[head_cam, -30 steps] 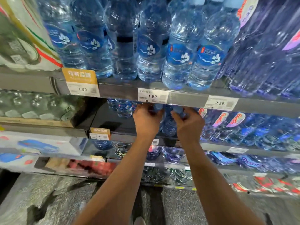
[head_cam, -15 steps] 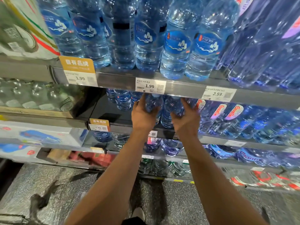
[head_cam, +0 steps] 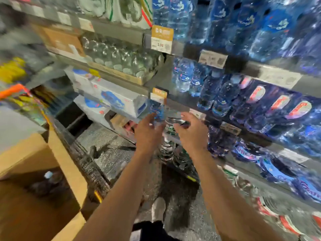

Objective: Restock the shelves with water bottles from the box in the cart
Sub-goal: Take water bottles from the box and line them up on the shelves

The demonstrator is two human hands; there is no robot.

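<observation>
Bare forearms point(head_cam: 121, 197), pale shoe point(head_cam: 158, 208)

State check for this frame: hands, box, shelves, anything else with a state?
left hand: open, empty, off the shelf
right hand: open, empty, off the shelf
cardboard box: flaps open, one bottle visible inside
shelf bottles: upright, in rows
picture: motion-blurred
</observation>
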